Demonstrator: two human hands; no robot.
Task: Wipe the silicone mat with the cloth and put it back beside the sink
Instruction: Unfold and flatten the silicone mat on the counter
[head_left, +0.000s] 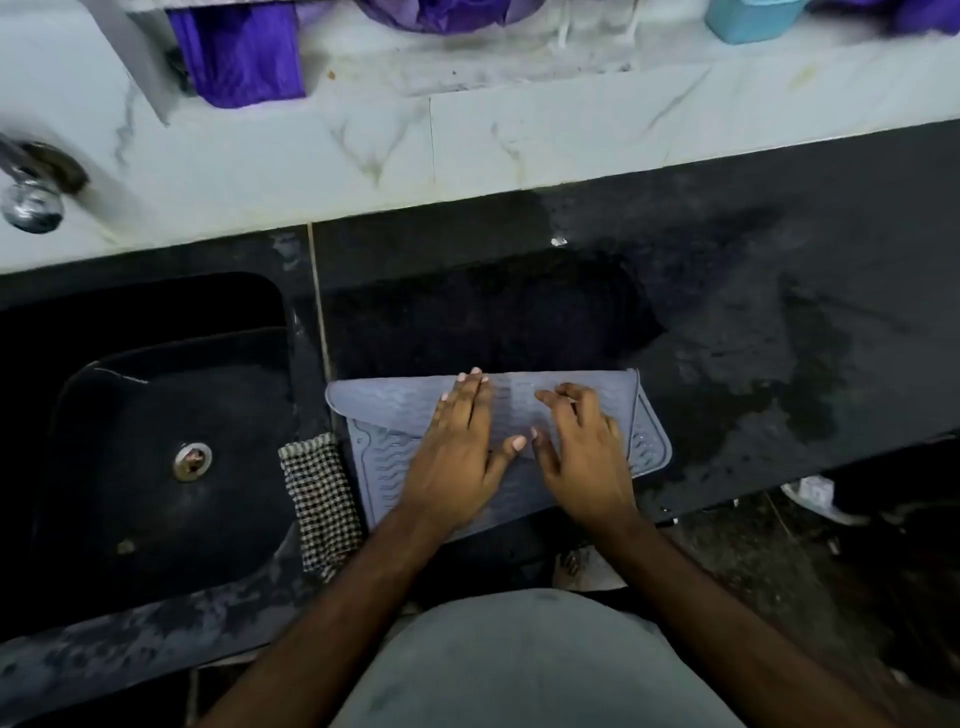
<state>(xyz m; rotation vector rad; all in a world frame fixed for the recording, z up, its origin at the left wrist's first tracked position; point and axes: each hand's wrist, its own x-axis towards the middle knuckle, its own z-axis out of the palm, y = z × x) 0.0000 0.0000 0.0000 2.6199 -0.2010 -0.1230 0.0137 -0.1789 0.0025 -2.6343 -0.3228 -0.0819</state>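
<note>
Left hand (460, 457) pressing flat, right hand (582, 457) loosely curled, gripping nothing, on folded silicone mat (387, 415); unfolding needs even pressure, cloth (319, 499) lying alongside.

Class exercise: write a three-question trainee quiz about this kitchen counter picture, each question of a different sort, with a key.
1. True or false: the grey ribbed silicone mat lies fully flat.
2. The black-and-white checked cloth lies: A in the black sink; B between sink and mat; C under the left hand.
3. Fill in: the right hand rests on the ____.

Key: 1 false, its far part is folded over. 2 B. 3 mat.
</note>
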